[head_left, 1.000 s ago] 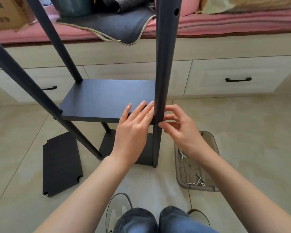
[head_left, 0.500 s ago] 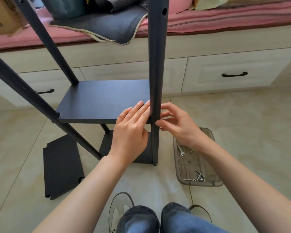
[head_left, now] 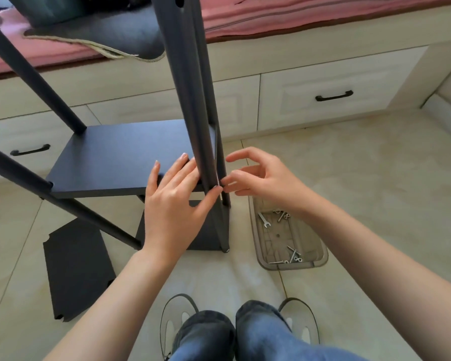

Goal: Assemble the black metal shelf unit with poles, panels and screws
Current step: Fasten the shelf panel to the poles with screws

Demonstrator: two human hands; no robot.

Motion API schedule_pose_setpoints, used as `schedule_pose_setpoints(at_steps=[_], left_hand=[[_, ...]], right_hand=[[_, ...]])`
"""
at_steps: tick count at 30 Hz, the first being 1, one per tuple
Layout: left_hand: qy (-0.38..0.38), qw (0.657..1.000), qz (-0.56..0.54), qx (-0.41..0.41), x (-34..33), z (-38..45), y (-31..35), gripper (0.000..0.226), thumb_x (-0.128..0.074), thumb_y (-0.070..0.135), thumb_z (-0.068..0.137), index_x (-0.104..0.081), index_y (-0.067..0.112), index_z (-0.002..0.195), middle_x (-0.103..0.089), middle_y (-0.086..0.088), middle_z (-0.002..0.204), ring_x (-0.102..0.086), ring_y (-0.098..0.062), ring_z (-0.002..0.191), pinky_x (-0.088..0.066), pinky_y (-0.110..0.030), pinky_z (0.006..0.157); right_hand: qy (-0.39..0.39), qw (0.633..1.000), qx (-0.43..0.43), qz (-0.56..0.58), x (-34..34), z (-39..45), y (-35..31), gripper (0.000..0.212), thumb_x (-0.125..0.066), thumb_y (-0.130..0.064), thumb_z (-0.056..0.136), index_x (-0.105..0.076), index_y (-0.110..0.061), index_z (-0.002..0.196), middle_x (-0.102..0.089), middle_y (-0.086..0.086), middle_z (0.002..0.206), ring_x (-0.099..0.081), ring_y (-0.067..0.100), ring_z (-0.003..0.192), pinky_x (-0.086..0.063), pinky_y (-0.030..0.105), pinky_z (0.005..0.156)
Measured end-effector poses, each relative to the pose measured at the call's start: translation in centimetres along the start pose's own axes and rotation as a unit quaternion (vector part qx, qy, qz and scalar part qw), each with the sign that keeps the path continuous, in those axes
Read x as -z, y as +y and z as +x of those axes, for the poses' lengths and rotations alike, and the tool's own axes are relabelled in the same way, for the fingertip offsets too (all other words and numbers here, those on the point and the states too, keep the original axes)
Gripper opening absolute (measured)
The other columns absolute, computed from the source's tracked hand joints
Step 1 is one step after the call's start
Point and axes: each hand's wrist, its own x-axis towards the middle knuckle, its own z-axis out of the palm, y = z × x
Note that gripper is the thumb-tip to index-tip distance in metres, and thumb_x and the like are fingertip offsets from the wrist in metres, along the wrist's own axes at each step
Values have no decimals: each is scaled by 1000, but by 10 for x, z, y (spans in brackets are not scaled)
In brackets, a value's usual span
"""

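The black shelf unit stands on the floor with a mid-height panel [head_left: 120, 157] between slanting poles. The near right pole [head_left: 193, 105] runs up through the middle of the view, with a second pole right behind it. My left hand [head_left: 175, 201] lies flat on the panel's near right corner, thumb tip against the pole. My right hand [head_left: 261, 178] is on the pole's right side at panel height, thumb and forefinger pinched on a small pale screw [head_left: 218, 184], the other fingers spread. A loose black panel [head_left: 76, 269] lies on the floor at the left.
A clear plastic tray [head_left: 320, 259] with screws and a small wrench sits on the floor right of the unit. Cream drawers [head_left: 333, 95] and a pink-cushioned bench run along the back. My knees and slippers are at the bottom edge.
The view has come closer and the near pole now leans left. My right hand's free fingers have spread, and my left thumb has reached the pole.
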Motion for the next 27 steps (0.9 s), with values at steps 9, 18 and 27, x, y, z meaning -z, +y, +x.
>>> schedule_pose_setpoints(at_steps=[9,18,27], left_hand=[[37,999,-11,9,-7,-2,1,43,-59,44,95,-75,11,117,-68,-2,130,-52,-20,137,-31,-42,116],[69,998,-8,2,-12,-3,0,36,-63,40,96,-77,10,110,-71,-3,125,-57,-21,132,-35,-46,112],[87,996,4,-11,-15,-3,0,29,-67,34,95,-77,9,105,-71,-4,124,-58,-22,130,-39,-49,108]], right_hand=[[41,950,-242,-192,45,-32,122,12,-60,-8,94,-64,-20,92,-73,3,85,-72,16,79,-57,27,72],[-103,821,-383,-411,28,-38,205,25,-51,-1,93,-61,0,115,-62,20,121,-63,32,110,-48,29,82],[-193,749,-374,-512,14,-25,229,39,-70,-6,85,-58,-5,121,-59,16,125,-64,32,109,-47,30,74]])
